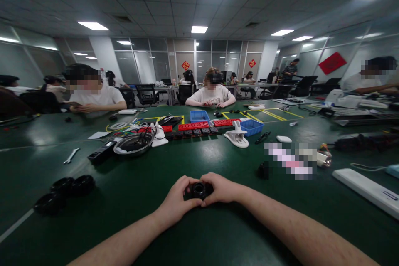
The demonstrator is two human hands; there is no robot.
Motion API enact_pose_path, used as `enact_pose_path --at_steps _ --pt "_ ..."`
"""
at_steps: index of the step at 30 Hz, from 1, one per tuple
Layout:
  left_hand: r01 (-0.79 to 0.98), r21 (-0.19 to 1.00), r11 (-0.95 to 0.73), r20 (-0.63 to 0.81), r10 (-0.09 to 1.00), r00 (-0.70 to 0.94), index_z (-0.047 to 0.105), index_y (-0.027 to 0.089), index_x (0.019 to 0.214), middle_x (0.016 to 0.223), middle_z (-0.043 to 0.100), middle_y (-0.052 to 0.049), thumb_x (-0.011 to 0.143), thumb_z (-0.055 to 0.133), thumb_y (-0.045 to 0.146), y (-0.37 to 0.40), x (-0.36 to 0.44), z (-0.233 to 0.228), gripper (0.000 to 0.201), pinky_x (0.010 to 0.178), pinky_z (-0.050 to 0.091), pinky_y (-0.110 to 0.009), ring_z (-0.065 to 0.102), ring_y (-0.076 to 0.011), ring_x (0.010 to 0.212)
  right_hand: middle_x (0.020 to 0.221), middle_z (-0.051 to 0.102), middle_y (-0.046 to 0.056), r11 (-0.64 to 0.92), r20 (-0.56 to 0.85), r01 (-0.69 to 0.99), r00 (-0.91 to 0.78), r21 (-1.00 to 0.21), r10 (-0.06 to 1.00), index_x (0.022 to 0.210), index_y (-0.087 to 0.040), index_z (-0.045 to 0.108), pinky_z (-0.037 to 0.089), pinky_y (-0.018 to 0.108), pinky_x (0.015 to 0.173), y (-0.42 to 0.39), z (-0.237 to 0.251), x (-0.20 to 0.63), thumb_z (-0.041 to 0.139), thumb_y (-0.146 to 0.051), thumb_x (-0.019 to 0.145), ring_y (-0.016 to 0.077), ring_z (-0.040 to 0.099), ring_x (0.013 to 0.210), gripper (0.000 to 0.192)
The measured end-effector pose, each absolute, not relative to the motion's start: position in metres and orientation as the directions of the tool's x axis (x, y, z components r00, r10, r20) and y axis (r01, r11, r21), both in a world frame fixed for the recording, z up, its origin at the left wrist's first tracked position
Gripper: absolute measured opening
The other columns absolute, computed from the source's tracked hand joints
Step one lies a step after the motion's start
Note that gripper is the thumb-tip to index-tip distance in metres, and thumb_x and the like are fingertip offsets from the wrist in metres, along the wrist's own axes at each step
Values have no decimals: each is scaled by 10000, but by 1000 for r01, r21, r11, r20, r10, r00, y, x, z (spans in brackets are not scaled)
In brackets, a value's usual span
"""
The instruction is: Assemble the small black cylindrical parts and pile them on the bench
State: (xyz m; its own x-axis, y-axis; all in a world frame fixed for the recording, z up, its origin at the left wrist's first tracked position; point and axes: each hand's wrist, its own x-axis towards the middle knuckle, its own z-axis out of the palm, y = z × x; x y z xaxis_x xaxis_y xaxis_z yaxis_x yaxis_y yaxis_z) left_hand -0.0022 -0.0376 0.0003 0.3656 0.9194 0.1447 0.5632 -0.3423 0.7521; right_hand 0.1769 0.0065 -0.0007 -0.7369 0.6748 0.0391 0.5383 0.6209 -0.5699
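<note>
Between my two hands, low over the near part of the green table (149, 228), is a small black round part (198, 190) with a ring-shaped opening facing me. My left hand (177, 199) curls round its left side, the thumb along the lower edge. My right hand (221, 189) closes round the other side, and the two thumb tips meet below the part. Its exact kind I cannot make out. Several glossy black round pieces (64, 187) lie together on the left. Another small black piece (262, 170) sits to the right, beyond my right hand.
Ahead lie a wrench (71, 156), a metal bowl (133, 145), red power strips (193, 126), blue trays (251, 127) and a white clip stand (237, 136). A long white case (366, 191) is at the right. People sit across the table, one facing me (212, 93).
</note>
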Motion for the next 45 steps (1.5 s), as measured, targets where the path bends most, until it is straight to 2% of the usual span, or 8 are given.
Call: enact_pose_path --at_steps 7,13,19,24,30,35,40,45 --pt "573 753 -323 253 946 201 516 183 841 829 501 -9 591 632 242 -36 1 -11 282 682 388 -282 481 -173 776 720 553 30 537 171 799 -509 -271 844 738 -164 501 313 241 521 -8 -9 156 601 -518 548 160 491 636 414" --pt "589 737 -333 284 942 177 505 187 833 826 505 -9 596 635 245 -35 1 -14 277 704 399 -302 489 -184 796 747 565 55 502 178 844 -473 -187 863 737 -166 508 362 288 589 -14 -6 151 547 -596 567 209 524 699 464" --pt "577 731 -363 280 932 232 469 192 1008 947 497 -39 569 667 286 -35 -5 -12 491 748 400 -307 477 -195 862 936 527 79 623 161 701 -610 -347 776 1020 -168 468 371 342 712 -12 13 170 603 -644 450 235 499 842 755" --pt "666 643 -380 220 923 314 491 206 1014 953 521 -46 534 681 383 -31 -9 -11 546 744 389 -335 485 -223 870 994 511 74 624 241 579 -601 -525 762 1174 -179 369 372 312 730 -12 20 174 506 -530 686 199 486 877 616" --pt "757 527 -387 169 920 353 552 192 809 804 551 -30 615 608 390 -31 -4 -9 282 680 370 -322 497 -212 766 886 553 49 689 269 586 -645 -425 715 993 -185 522 362 316 729 -19 19 160 607 -416 635 196 485 823 434" --pt "729 562 -391 175 918 357 544 205 862 856 551 -29 611 617 390 -32 -6 -9 320 709 365 -329 493 -217 813 924 510 21 663 480 447 -461 -600 746 954 -199 452 361 286 759 -13 24 166 563 -182 641 162 460 867 333" --pt "721 596 -353 170 933 316 546 209 894 892 545 -38 626 605 363 -32 -8 -7 315 747 370 -345 496 -224 855 868 470 10 509 392 393 -342 -766 854 863 -189 369 380 275 713 6 1 173 522 -129 603 145 472 797 307" --pt "788 538 -298 129 953 273 553 204 893 898 552 -46 613 598 386 -26 -18 2 336 755 374 -343 502 -235 880 878 457 15 470 324 531 -349 -705 879 874 -189 369 383 290 725 14 -21 174 580 -115 551 164 466 821 392"
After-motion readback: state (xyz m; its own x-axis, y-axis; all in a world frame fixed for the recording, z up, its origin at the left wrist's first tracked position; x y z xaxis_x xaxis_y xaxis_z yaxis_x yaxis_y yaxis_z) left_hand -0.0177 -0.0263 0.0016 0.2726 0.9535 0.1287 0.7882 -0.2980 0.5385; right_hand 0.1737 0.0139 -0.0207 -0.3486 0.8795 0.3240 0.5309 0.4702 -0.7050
